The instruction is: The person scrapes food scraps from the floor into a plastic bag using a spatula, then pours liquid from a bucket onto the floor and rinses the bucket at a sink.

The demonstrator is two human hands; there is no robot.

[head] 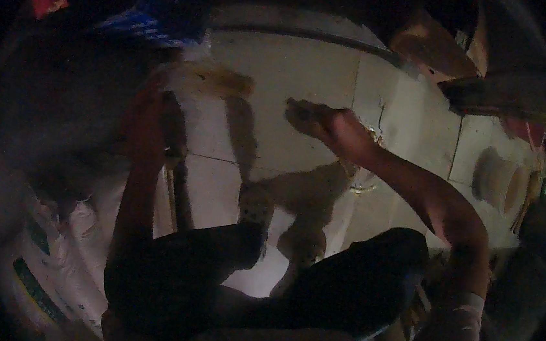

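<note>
The scene is dim and partly blurred. My left hand (147, 111) is in deep shadow at the left, close to a blurred yellowish-brown object (217, 81) on the tiled floor (301, 66). Whether the hand touches or holds that object is unclear. Out over the pale tiles reaches my right hand (319, 118), its fingers pointing left; the shadow hides whether anything is in it. Shiny, thin curved material (364, 188) shows beneath the right wrist, too unclear to name. My bent knees, in dark cloth (371, 267), frame the floor below.
White sacks (87, 232) with green print lie at the lower left. An open cardboard box (430, 48) sits at the upper right, above a dark edge. A pale round container (512, 189) is on the right, near a red item (525, 131). Blue-and-white material (144, 25) is upper left.
</note>
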